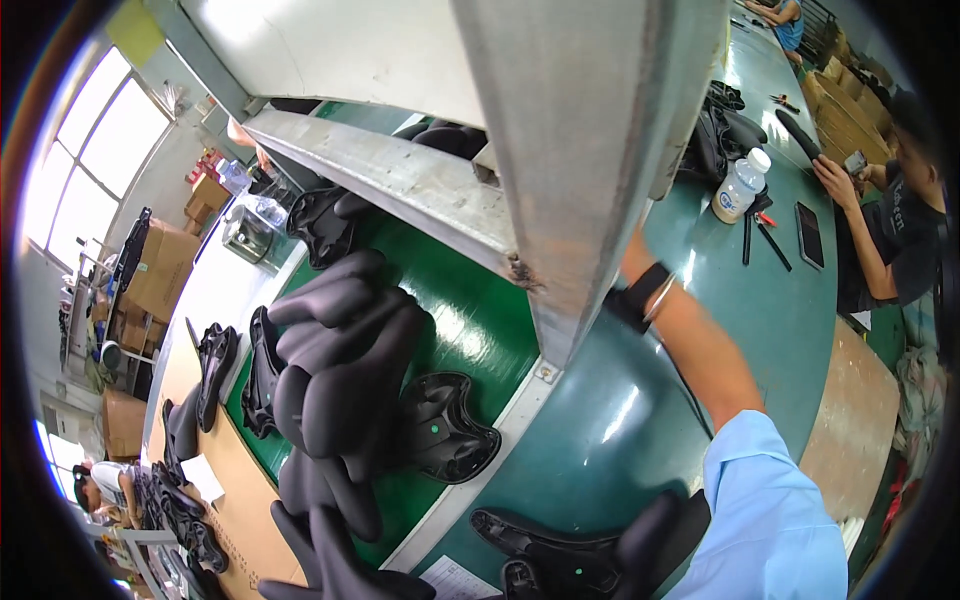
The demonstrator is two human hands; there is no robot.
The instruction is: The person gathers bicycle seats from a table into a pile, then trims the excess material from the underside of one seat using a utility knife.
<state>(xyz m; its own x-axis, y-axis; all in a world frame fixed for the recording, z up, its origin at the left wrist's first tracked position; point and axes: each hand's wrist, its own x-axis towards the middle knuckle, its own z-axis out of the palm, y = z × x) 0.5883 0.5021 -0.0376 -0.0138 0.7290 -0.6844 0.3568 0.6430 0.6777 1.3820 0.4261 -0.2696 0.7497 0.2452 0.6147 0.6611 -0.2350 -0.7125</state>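
My right arm, in a light blue sleeve with a black band and a bracelet at the wrist, stretches over the green table (610, 440). My right hand (637, 258) is blurred and mostly hidden behind the grey metal post (570, 150), so its fingers and anything in them cannot be seen. Nearest my sleeve lies a black bicycle saddle (550, 540), underside up. A pile of black saddles (345, 400) rests on the green conveyor belt (470, 330); one upturned saddle shell (445, 430) bears a green dot. My left hand is out of view.
A metal crossbeam (390, 180) joins the post above the belt. Beyond my wrist stand a white-capped bottle (740, 187), a phone (810, 236) and dark pens (772, 246). At right a co-worker (905, 200) holds a dark piece. Cardboard (240, 500) carries more saddles at left.
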